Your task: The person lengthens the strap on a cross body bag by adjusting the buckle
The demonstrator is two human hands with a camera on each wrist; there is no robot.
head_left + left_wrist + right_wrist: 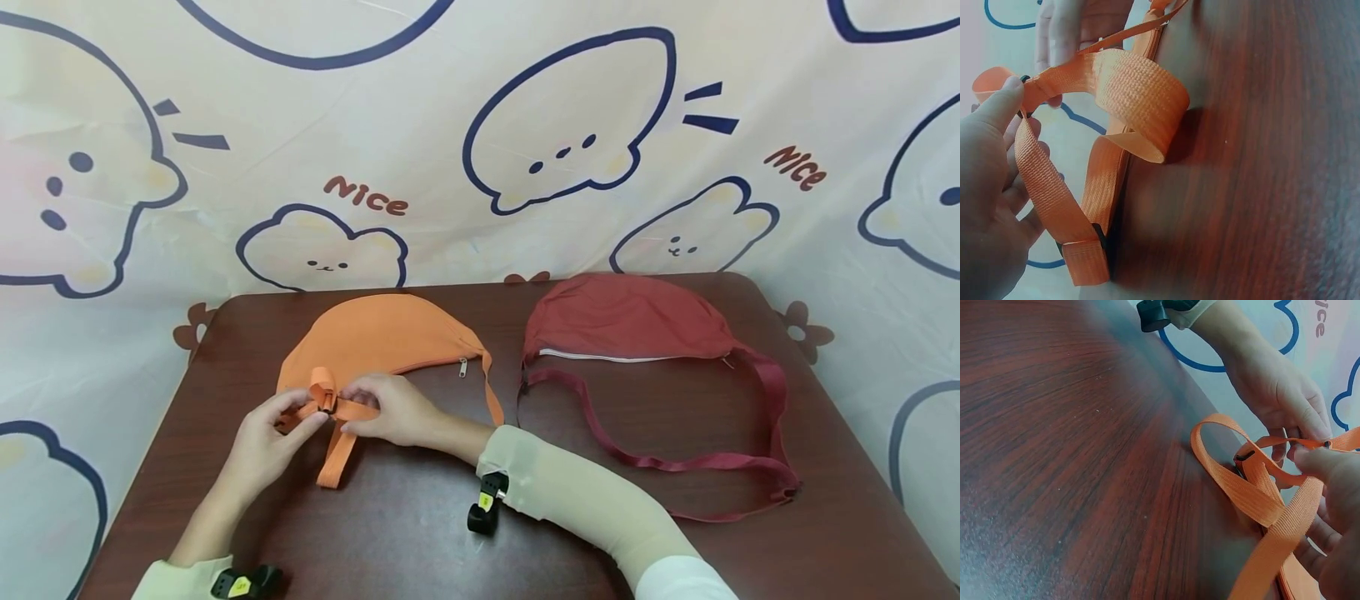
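An orange waist bag lies on the table with its zip pull at the right. My left hand pinches the bag's orange strap at a small black slider, thumb on the near side. Just to the right, my right hand pinches the same webbing between thumb and fingers. The strap forms a loop between and below the hands, and one length hangs towards the table front. A second black buckle shows on the strap. The fingers partly hide the slider.
A dark red waist bag lies at the back right of the brown table. Its strap curves forward to a black buckle. A patterned cloth hangs behind the table and along its sides.
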